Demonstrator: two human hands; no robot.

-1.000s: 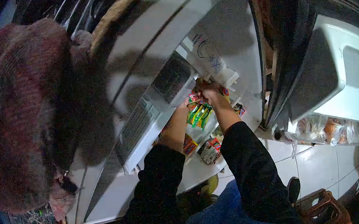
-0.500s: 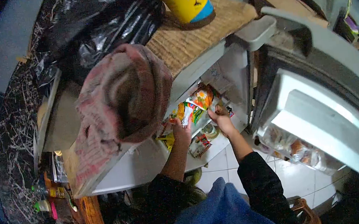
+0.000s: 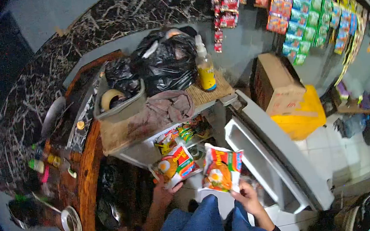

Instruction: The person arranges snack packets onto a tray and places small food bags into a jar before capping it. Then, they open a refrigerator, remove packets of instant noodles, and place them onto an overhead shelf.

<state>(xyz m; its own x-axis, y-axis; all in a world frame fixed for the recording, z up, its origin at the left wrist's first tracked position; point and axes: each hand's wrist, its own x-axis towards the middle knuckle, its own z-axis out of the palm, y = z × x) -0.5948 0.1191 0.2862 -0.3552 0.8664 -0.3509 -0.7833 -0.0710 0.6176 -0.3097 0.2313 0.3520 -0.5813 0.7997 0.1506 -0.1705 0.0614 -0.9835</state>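
My left hand (image 3: 164, 193) grips the lower edge of an instant noodle packet (image 3: 176, 166), red and white with a fried egg printed on it. A second instant noodle packet (image 3: 221, 168) of similar print is pinched at its lower right corner by my right hand (image 3: 247, 195). Both packets are held side by side above my knees, in front of a small fridge (image 3: 137, 156) whose door (image 3: 286, 149) hangs open to the right. More colourful packets (image 3: 186, 133) lie inside the fridge.
On the fridge top are a pinkish cloth (image 3: 166, 111), a spray bottle (image 3: 206, 69) and a grey bin (image 3: 123, 100) with a tape roll. A black plastic bag (image 3: 169, 62) sits behind. Sachet strips (image 3: 304, 17) hang at upper right, above a cardboard box (image 3: 277, 78) on a yellow container (image 3: 302, 115).
My hands have come out of the fridge toward my lap, each with a noodle packet. The view has pulled back and now takes in more of the room.
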